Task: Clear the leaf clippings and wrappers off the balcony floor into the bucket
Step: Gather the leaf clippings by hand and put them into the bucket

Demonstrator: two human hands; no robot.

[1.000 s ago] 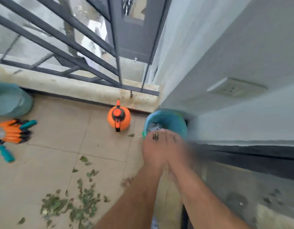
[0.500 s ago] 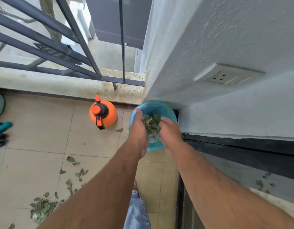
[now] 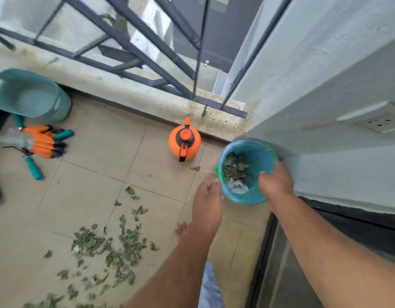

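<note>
Bucket (image 3: 247, 172) sits in the corner against the wall (image 3: 325, 85), lined with a green bag, leaves and a pale wrapper inside. Most leaf clippings (image 3: 107, 247) lie on the floor tiles (image 3: 92, 152) well to the left of it, plus one stray leaf (image 3: 194, 168) just beside the orange sprayer (image 3: 184, 141). Our read: we're between loads. To do it well, we'd rake the scatter into one heap first, scoop with both palms cupped tight, and let go low inside the rim so nothing drifts out. Right hand (image 3: 275, 182) rests on the bucket's near rim, fingers loosely curled; whether it grips the rim we cannot tell. Left hand (image 3: 207, 205) is just beside the bucket's left edge, fingers together and bent down, nothing visibly in it. Gloves (image 3: 39, 141) and shears (image 3: 33, 166) lie far left by the teal basket (image 3: 56, 103), unused.
</note>
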